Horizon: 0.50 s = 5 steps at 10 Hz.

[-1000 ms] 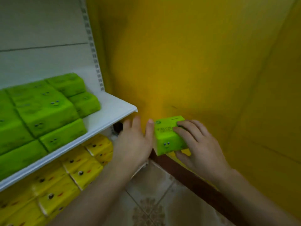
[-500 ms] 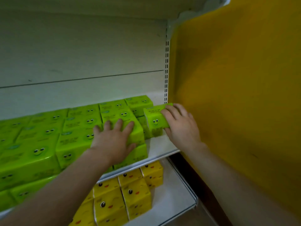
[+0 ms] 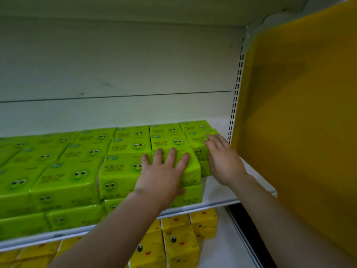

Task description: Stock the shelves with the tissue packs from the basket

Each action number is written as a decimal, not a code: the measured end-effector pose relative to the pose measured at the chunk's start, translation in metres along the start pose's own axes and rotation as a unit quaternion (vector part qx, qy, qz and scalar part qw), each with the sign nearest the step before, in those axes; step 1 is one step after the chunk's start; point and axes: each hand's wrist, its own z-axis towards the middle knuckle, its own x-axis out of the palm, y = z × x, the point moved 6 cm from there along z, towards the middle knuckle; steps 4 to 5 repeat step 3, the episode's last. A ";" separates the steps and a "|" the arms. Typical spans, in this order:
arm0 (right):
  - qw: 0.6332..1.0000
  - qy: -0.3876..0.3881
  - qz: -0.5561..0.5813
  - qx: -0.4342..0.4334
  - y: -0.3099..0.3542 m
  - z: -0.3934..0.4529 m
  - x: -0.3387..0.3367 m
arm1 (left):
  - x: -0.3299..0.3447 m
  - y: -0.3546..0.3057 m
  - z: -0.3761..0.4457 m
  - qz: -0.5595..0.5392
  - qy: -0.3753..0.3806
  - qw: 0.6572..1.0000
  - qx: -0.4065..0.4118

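The white shelf (image 3: pixel 222 192) carries a dense block of green tissue packs (image 3: pixel 73 176), stacked in layers and set in rows that run from the left edge of the view almost to the shelf's right end, where a strip of bare white board shows in front of and beside the last packs. Below it, a lower shelf (image 3: pixel 229 244) holds yellow tissue packs (image 3: pixel 179 240) standing side by side, again with bare board to their right. Each green pack is a soft rectangular block in glossy bright-green wrap, printed with a smiling face with two round eyes, dark lettering and a small pale logo near one corner; the yellow ones carry a similar face with a winking eye and a red mouth. The left hand (image 3: pixel 164 175) lies flat on top of the front right stack of green packs, fingers straight and spread wide, the thumb down over the front face of the pack. The right hand (image 3: pixel 222 161) rests against the green pack at the right end (image 3: pixel 199 144) of the row, which sits on the shelf tight against its neighbours; the fingers lie straight and close together across its top and right side, not curled round it. Behind the packs rises the shelf's pale back panel (image 3: pixel 116 74), with a slotted white upright (image 3: pixel 236 93) at its right edge, and beyond that stands a yellow wall (image 3: pixel 299 113).
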 end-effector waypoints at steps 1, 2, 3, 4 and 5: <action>0.998 0.053 -0.018 0.013 0.006 -0.002 -0.010 | -0.005 0.000 -0.002 -0.011 0.002 1.000 -0.006; 0.999 0.026 0.018 0.035 0.006 -0.014 -0.030 | -0.012 0.001 -0.003 -0.031 -0.012 0.999 -0.018; 0.998 -0.028 0.062 0.014 0.010 -0.030 -0.048 | -0.024 0.011 -0.006 -0.059 -0.029 0.997 -0.048; 0.998 -0.028 0.062 0.014 0.010 -0.030 -0.048 | -0.024 0.011 -0.006 -0.059 -0.029 0.997 -0.048; 0.998 -0.028 0.062 0.014 0.010 -0.030 -0.048 | -0.024 0.011 -0.006 -0.059 -0.029 0.997 -0.048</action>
